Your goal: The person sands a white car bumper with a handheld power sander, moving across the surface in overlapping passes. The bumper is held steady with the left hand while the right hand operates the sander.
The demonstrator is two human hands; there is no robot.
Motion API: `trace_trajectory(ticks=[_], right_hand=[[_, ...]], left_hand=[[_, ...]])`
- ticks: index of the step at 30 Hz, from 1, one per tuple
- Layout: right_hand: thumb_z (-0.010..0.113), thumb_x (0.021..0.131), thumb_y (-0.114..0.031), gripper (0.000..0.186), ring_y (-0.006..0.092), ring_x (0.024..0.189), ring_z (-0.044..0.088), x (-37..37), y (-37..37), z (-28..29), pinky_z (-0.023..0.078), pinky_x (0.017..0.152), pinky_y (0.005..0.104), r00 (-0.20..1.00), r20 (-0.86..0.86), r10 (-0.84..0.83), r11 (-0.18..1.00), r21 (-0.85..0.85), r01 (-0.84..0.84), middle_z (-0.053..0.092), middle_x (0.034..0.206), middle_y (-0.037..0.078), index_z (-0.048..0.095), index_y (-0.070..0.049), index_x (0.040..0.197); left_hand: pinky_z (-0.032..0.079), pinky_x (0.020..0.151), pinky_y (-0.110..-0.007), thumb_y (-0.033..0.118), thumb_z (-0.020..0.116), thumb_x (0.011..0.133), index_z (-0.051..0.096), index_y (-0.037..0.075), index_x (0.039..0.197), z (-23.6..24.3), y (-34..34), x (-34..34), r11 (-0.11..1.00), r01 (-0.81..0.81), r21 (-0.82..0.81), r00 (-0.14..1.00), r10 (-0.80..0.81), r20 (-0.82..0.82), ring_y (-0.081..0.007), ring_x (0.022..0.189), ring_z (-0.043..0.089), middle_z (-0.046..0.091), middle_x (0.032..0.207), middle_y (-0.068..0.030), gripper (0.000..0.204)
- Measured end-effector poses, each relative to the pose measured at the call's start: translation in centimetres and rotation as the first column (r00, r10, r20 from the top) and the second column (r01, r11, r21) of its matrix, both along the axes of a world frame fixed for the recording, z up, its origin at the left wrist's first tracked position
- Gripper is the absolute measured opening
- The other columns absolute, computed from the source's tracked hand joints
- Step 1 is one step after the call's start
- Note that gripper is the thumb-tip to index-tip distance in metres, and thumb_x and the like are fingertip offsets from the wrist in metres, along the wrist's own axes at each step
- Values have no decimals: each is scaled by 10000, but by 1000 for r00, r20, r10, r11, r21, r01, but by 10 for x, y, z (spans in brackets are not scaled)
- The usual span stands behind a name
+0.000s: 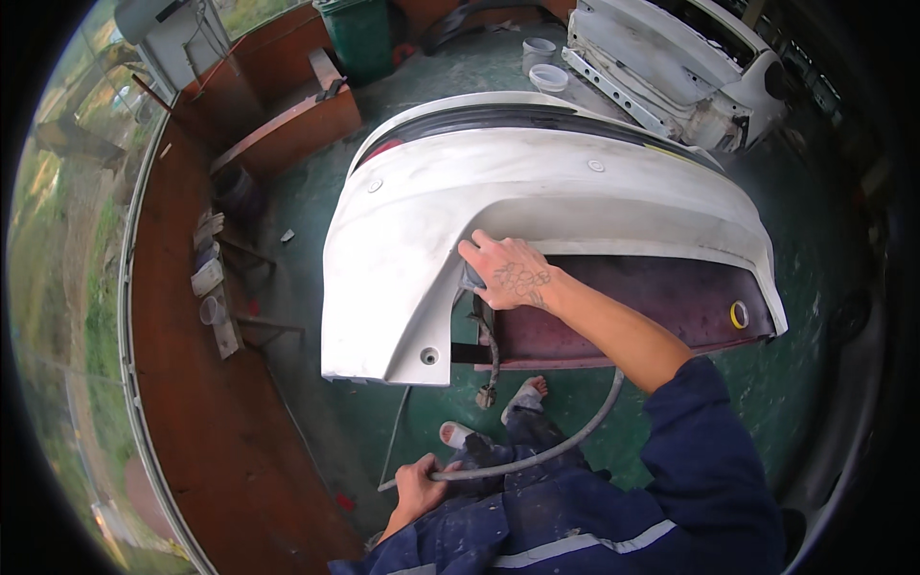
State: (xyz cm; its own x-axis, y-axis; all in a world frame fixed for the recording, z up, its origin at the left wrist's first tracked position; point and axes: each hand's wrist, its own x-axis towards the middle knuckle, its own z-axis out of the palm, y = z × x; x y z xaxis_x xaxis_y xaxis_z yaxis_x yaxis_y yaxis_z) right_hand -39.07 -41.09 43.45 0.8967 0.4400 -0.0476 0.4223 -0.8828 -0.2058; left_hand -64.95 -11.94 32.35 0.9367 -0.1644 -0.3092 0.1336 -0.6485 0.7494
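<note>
A large white car bumper (402, 225) lies in front of me, with dark smudges along its upper face. My right hand (503, 273) is pressed to the inner edge of its recess. A small grey-blue pad (471, 278) shows under the palm and fingers, mostly hidden by them. Low in front of my body, my left hand (420, 487) is closed round a grey hose (537, 463). This hose curves up to the right and passes behind my right forearm. A hanging cable bundle (487, 350) is just below my right hand.
A dark red panel (613, 297) beneath the bumper bears a yellow tape roll (739, 314). White car body parts (661, 57) and buckets (548, 79) stand behind. To the left are a low bench (225, 331), a wooden wall (192, 422) and a green bin (356, 38).
</note>
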Motion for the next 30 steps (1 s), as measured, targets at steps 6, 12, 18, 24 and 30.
trace_trajectory(ticks=[6, 12, 18, 24, 30], right_hand=[[810, 761, -186, 493, 462, 897, 674, 7, -56, 9, 564, 755, 538, 998, -43, 42, 998, -38, -44, 588, 1093, 189, 514, -50, 1130], [788, 767, -167, 466, 450, 966, 660, 2, -94, 23, 547, 802, 533, 990, -135, -31, 992, -125, 14, 594, 1099, 177, 516, -65, 1132], [817, 738, -176, 511, 415, 896, 671, 21, -61, 11, 561, 765, 493, 983, -61, 171, 983, -59, -174, 587, 1065, 158, 523, -69, 1142], [832, 695, -117, 509, 407, 848, 700, 16, -32, -8, 586, 698, 499, 984, 59, 170, 985, -22, -169, 571, 1052, 162, 514, -48, 1087], [792, 721, -104, 486, 439, 873, 690, -14, -103, 2, 577, 729, 525, 999, -2, -45, 999, 25, 45, 583, 1085, 178, 518, -43, 1118]], left_hand=[[523, 648, -414, 290, 824, 828, 618, 63, 932, 24, -44, 26, 908, 298, -295, 939, -334, -79, -351, 691, 674, 655, 738, -159, 323], [543, 694, -361, 251, 820, 861, 604, 48, 1015, 42, -57, 24, 825, 228, -518, 925, -349, -149, -254, 768, 711, 700, 825, -129, 334], [546, 713, -304, 215, 840, 851, 614, 28, 992, 40, -66, 26, 853, 183, -489, 932, -309, -191, -165, 755, 707, 720, 832, -98, 326], [539, 683, -277, 186, 877, 808, 655, 16, 865, 31, -66, 24, 842, 41, -538, 942, -212, -261, -102, 715, 674, 703, 745, -67, 286], [524, 674, -265, 189, 871, 823, 642, 28, 889, 41, -88, 38, 850, 258, -458, 893, -391, -222, -88, 711, 650, 695, 752, -56, 288]])
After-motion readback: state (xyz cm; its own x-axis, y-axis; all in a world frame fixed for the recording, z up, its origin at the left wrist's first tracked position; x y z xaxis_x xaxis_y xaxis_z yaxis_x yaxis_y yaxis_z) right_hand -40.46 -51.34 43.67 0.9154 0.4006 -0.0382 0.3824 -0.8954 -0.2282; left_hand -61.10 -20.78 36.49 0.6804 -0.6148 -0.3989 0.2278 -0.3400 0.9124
